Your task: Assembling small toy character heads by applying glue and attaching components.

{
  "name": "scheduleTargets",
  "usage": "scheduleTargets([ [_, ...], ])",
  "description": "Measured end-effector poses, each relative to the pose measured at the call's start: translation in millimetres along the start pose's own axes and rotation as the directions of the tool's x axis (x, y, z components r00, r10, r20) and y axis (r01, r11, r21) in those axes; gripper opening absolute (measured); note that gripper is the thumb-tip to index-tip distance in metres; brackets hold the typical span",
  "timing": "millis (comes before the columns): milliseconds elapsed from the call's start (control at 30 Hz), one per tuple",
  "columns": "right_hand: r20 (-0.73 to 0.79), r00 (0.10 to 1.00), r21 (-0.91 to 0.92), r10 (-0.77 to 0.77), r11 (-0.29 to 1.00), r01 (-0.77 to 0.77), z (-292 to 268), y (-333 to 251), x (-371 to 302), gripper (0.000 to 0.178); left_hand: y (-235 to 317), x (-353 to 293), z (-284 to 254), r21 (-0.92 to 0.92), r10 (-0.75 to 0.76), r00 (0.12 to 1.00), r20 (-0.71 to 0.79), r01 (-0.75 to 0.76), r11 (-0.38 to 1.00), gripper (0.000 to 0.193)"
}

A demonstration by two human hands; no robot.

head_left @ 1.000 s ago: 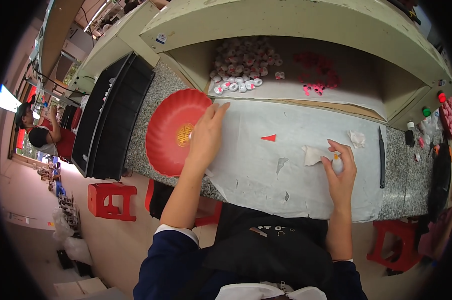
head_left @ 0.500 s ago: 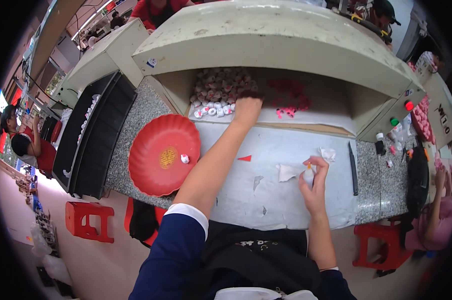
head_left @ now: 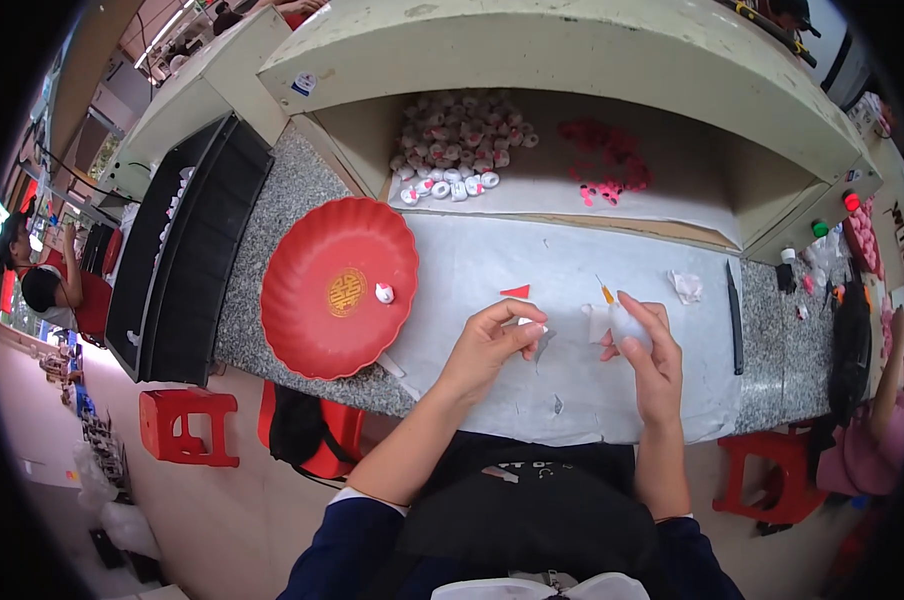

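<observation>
My left hand (head_left: 484, 350) pinches a small white piece (head_left: 528, 322) above the paper-covered bench, its shape mostly hidden by the fingers. In my right hand (head_left: 655, 372) is a white squeeze bottle (head_left: 627, 325) with a yellow needle tip (head_left: 606, 293) pointing up and away from me. A red scrap (head_left: 515, 291) lies just beyond my left hand. One small white piece with a red mark (head_left: 384, 292) sits inside the red scalloped dish (head_left: 307, 235) at my left. Under the cream hood, a heap of similar white pieces (head_left: 462, 140) lies on the left and pink bits (head_left: 607, 165) on the right.
The cream hood (head_left: 572, 60) overhangs the far side of the bench. A black bin (head_left: 197, 280) stands at far left. Crumpled tissue (head_left: 685, 287) and a dark pen-like tool (head_left: 734, 320) lie at right. Red stools (head_left: 187, 425) stand below; other people work on both sides.
My left hand has drawn back from the heap under the hood, now with a small white piece in its fingers. My right hand has tilted the bottle, needle up, near it.
</observation>
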State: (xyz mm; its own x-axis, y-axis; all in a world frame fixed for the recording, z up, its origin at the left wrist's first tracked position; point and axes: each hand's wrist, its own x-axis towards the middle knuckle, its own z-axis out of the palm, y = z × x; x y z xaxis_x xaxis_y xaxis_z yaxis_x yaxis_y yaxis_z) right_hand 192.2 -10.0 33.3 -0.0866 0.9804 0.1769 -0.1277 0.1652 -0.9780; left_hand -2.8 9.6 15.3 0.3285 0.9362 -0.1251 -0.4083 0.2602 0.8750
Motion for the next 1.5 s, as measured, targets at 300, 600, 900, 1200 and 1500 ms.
scheduleTargets([
  [300,-0.330,0.944,0.486,0.025,0.861,0.147,33,16,8,0.025,-18,-11,-4,0.048,0.214,0.964,-0.160,-0.209,0.977,0.027],
  [600,-0.168,0.825,-0.171,-0.539,0.841,0.514,37,31,-7,0.037,-17,-11,-7,0.015,0.224,0.956,-0.187,-0.225,0.974,0.031],
  [900,-0.091,0.812,-0.200,-0.577,0.809,0.553,37,29,-7,0.040,-16,-11,-5,-0.012,0.216,0.959,-0.183,-0.222,0.975,0.035],
  [1200,-0.086,0.812,-0.190,-0.578,0.809,0.556,40,28,-7,0.040,-17,-11,-6,-0.002,0.215,0.964,-0.158,-0.218,0.976,0.034],
  [1500,-0.077,0.827,-0.232,-0.558,0.816,0.529,37,30,-10,0.034,-18,-11,-7,0.000,0.220,0.961,-0.171,-0.223,0.975,0.034],
])
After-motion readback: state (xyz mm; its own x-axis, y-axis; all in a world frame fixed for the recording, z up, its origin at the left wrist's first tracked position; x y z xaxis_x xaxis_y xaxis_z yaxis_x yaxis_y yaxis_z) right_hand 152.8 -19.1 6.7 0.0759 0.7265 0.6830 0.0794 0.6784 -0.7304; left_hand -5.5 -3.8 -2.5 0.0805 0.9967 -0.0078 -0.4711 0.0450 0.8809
